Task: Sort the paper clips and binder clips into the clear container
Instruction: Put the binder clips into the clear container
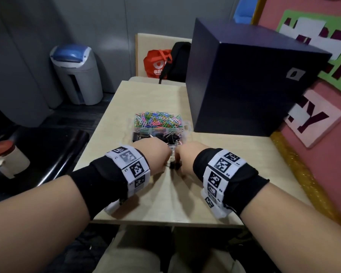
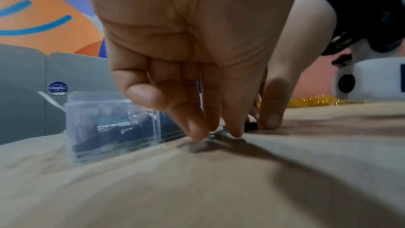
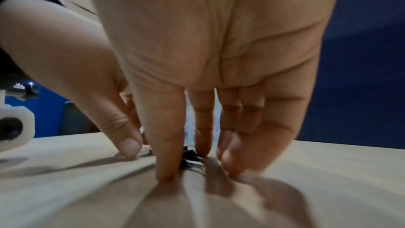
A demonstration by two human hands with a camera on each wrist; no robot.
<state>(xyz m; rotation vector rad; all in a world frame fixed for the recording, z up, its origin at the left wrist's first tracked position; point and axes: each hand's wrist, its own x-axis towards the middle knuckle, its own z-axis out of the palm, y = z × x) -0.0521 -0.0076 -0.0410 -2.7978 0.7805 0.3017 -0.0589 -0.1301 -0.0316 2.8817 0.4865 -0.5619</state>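
The clear container (image 1: 186, 126) stands at mid-table, with coloured paper clips (image 1: 158, 120) in its far part and black binder clips (image 1: 170, 137) in the near part. Just in front of it, both hands reach down to the table side by side. My right hand (image 1: 180, 162) (image 3: 192, 164) has its fingers curled down round a black binder clip (image 1: 173, 166) (image 3: 189, 157) that lies on the table. My left hand (image 1: 165, 161) (image 2: 215, 133) bunches its fingertips on a small silver wire piece (image 2: 215, 135) beside that clip. I cannot tell whether the wire belongs to the same clip.
A large dark blue box (image 1: 244, 85) stands on the table right of the container. A yellow strip (image 1: 295, 166) runs along the right table edge by the pink wall. A grey bin (image 1: 77, 75) and a black seat (image 1: 53, 152) are at the left. A red bag (image 1: 158, 64) lies behind.
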